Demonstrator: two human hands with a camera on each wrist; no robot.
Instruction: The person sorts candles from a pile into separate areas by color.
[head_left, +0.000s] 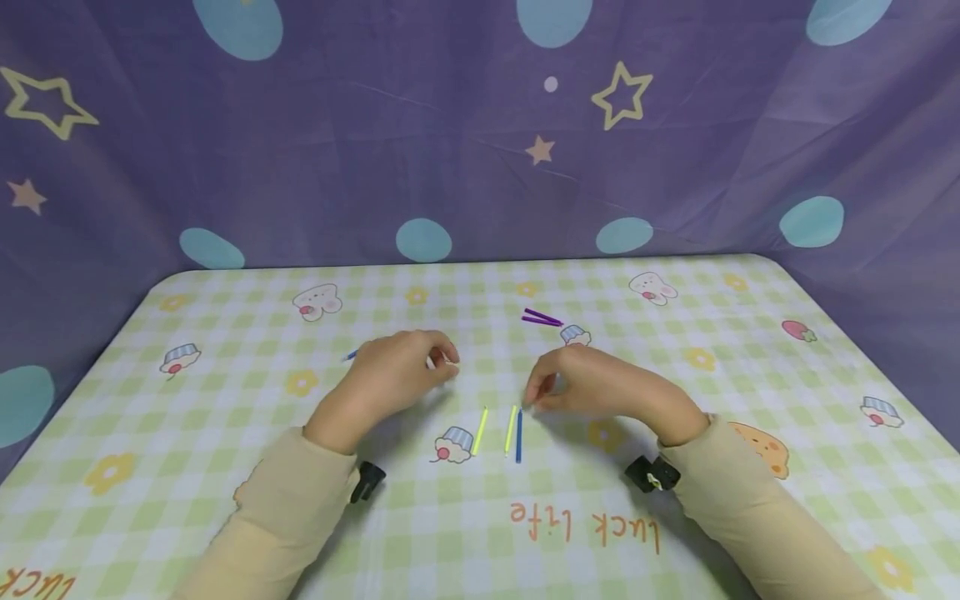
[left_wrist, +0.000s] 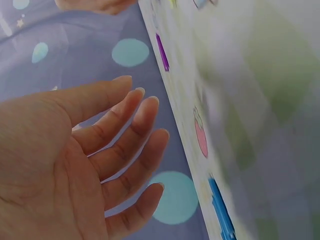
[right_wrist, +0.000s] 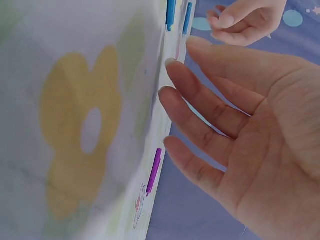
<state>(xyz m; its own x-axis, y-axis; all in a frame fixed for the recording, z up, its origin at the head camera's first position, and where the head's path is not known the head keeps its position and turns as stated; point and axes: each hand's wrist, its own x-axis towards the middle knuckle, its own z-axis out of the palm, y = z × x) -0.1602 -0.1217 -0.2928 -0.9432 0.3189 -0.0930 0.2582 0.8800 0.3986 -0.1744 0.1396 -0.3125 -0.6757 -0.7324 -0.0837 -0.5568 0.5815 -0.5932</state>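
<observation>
My left hand (head_left: 405, 371) hovers over the cloth left of centre, fingers loosely bent and holding nothing. Behind it the end of a thin blue pen-like stick (head_left: 350, 355) peeks out; the left wrist view shows more of that blue stick (left_wrist: 221, 210). Right of centre, my right hand (head_left: 573, 379) has relaxed, bent fingers (right_wrist: 187, 112) with nothing between them. Its fingertips are close to the upper end of another blue stick (head_left: 519, 435); contact cannot be told. Beside that lie two yellow sticks, one close by (head_left: 510, 431) and one farther left (head_left: 480, 431).
Two purple sticks (head_left: 542, 318) lie close together toward the back of the table. A green-and-white checked cloth (head_left: 247, 400) with printed cakes and flowers covers the table. A purple curtain (head_left: 480, 108) hangs behind its far edge.
</observation>
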